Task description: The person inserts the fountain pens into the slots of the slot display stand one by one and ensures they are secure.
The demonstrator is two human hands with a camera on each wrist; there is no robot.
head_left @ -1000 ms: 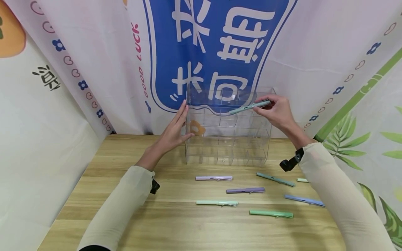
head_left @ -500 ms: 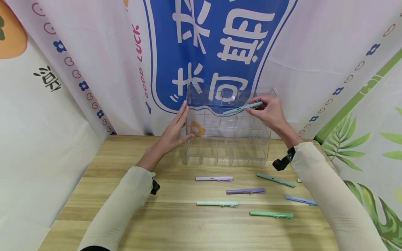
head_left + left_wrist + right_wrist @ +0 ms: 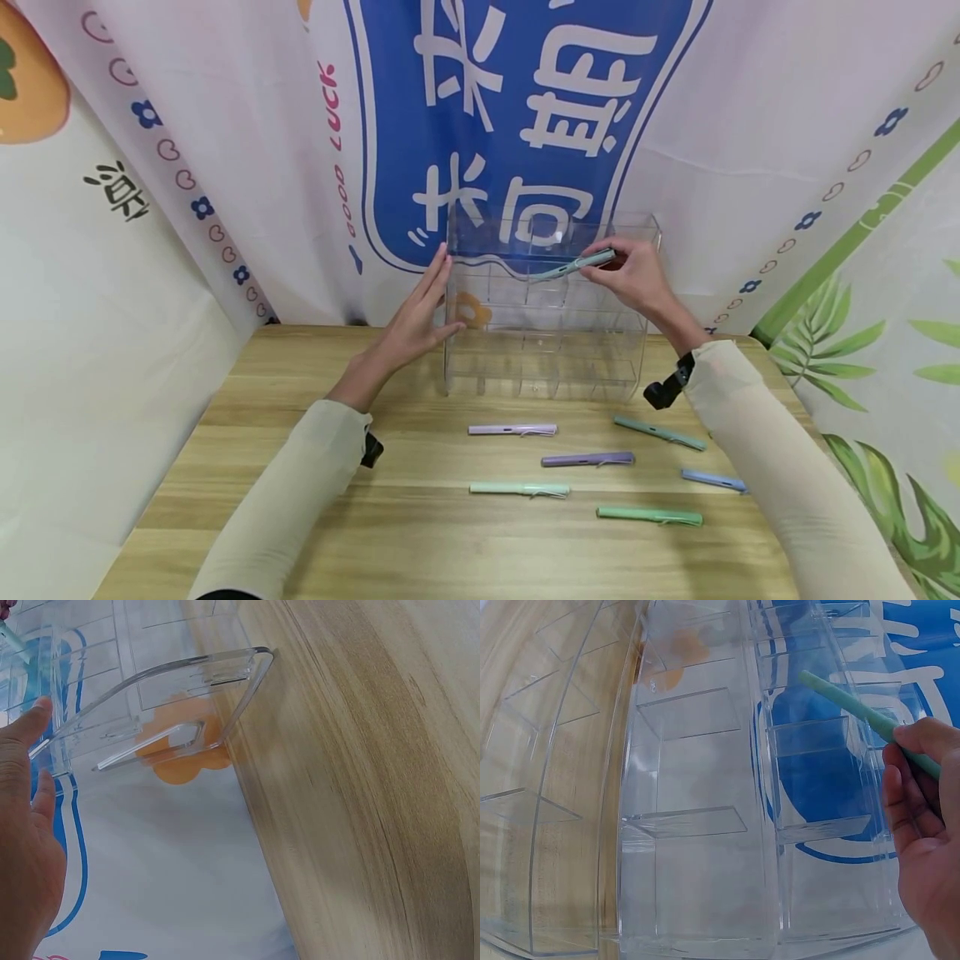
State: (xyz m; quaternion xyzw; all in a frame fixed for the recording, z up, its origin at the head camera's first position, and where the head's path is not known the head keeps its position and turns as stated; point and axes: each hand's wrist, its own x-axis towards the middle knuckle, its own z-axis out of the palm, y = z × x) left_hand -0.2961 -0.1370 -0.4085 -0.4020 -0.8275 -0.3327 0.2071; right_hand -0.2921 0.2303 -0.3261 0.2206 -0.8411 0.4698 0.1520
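Note:
A clear acrylic organizer [image 3: 543, 367] with tiers of divided compartments stands upright at the back of the table. My left hand [image 3: 414, 321] rests against its left side, fingers extended along the edge. In the left wrist view, that hand [image 3: 26, 825] touches the clear side panel [image 3: 180, 705]. My right hand [image 3: 637, 275] pinches a teal-green pen [image 3: 573, 265] between thumb and fingers at the upper tier. The pen slants, its free end pointing left and down. In the right wrist view, the pen [image 3: 847, 701] reaches over an upper compartment, behind the clear front wall.
On the wooden table [image 3: 360, 533] before the organizer lie several pens: lilac [image 3: 512, 430], purple [image 3: 587, 459], mint [image 3: 519, 490], green [image 3: 649, 516], dark teal [image 3: 660, 433] and blue [image 3: 714, 480], the last partly under the right sleeve. A printed curtain [image 3: 720, 125] hangs right behind.
My right hand has moved left and slightly down with the pen, bringing its free end in over the upper tier. The left hand stays at the organizer's side.

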